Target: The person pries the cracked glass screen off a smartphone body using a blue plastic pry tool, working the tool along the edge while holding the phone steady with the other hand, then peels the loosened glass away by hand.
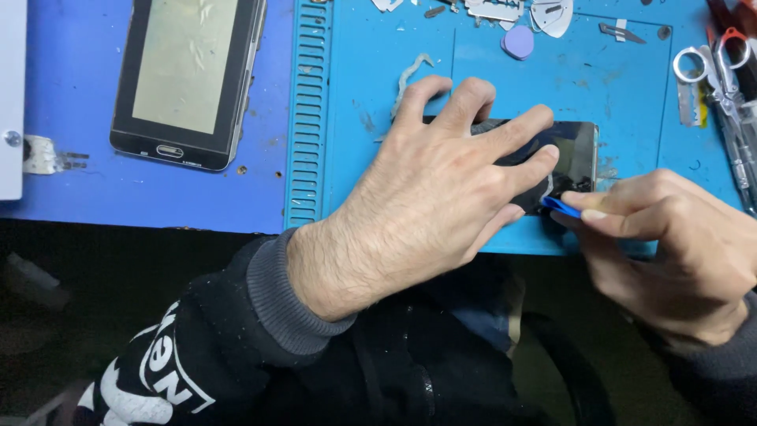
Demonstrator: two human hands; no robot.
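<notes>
My left hand spreads wide, pinning the phone, while my right hand pinches a blue pick at its corner, prying; the next move probably needs gentle leverage.

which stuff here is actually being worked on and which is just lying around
In use:
- left hand pressing flat on the dark phone
- right hand pinching a blue pry pick at the phone's edge
- blue work mat under the phone

Lying about:
- second phone, screen up, far left
- purple pick
- scissors
- metal parts along the top
</notes>
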